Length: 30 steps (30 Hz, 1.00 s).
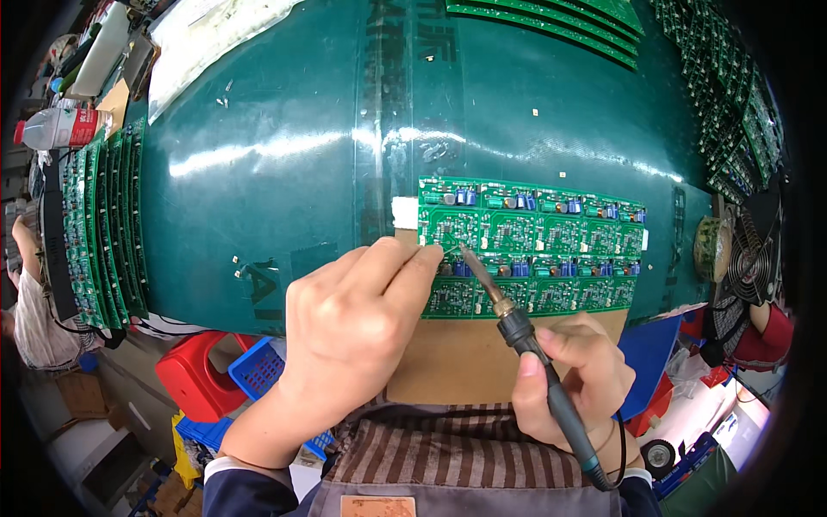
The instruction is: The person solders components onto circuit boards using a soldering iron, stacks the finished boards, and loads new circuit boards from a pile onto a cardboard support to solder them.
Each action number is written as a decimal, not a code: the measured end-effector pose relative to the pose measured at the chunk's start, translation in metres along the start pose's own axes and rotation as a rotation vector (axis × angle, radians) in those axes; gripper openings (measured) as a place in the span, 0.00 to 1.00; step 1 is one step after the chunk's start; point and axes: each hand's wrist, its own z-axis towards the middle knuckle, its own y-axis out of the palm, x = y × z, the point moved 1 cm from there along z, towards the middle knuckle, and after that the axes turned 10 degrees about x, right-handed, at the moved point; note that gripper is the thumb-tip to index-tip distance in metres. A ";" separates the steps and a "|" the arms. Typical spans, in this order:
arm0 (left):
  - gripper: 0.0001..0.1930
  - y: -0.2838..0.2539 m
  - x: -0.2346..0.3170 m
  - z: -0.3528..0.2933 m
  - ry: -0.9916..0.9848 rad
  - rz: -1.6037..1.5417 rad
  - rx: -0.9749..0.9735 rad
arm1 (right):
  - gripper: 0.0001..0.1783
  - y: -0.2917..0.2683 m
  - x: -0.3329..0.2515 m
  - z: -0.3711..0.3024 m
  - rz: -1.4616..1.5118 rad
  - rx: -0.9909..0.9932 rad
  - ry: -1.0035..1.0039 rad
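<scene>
A green panel of joined circuit boards [517, 246], dotted with blue and green components, lies in front of me on a brown board [465, 362]. My right hand [577, 379] is closed around the dark grip of a soldering iron [517, 332], held like a pen. The iron slants up and left, its tip at the panel's left part. Beside that tip, my left hand [362, 314] pinches a thin wire [451, 249], most of which the fingers hide. Whether tip and wire touch is too small to tell.
Circuit panels stand in a row on the left [108, 224], with more stacked at far right [728, 95] and at the back [551, 26]. A bottle [65, 129] is at far left. A tape roll [713, 248] and a fan [751, 258] are at right. A red stool [200, 375] stands below the table edge.
</scene>
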 end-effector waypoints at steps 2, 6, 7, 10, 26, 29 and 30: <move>0.12 0.000 -0.002 0.001 0.008 0.005 -0.002 | 0.13 -0.001 -0.001 0.001 -0.003 -0.041 -0.001; 0.12 0.001 0.001 0.002 -0.032 -0.005 -0.028 | 0.14 -0.002 -0.003 0.002 -0.017 -0.069 -0.014; 0.12 0.001 0.002 0.002 -0.032 -0.004 -0.028 | 0.14 -0.001 -0.003 0.002 -0.020 -0.071 -0.024; 0.13 0.003 0.003 0.002 -0.072 0.014 -0.051 | 0.14 -0.001 -0.003 0.001 -0.028 -0.064 -0.033; 0.10 0.027 0.036 0.000 -0.075 -0.119 0.101 | 0.14 -0.043 0.017 -0.014 -0.048 0.072 0.049; 0.10 0.032 0.035 0.001 -0.053 -0.071 0.130 | 0.13 -0.040 0.017 -0.012 -0.047 0.051 0.063; 0.10 0.033 0.035 0.002 -0.053 -0.072 0.128 | 0.13 -0.038 0.017 -0.011 -0.035 0.058 0.060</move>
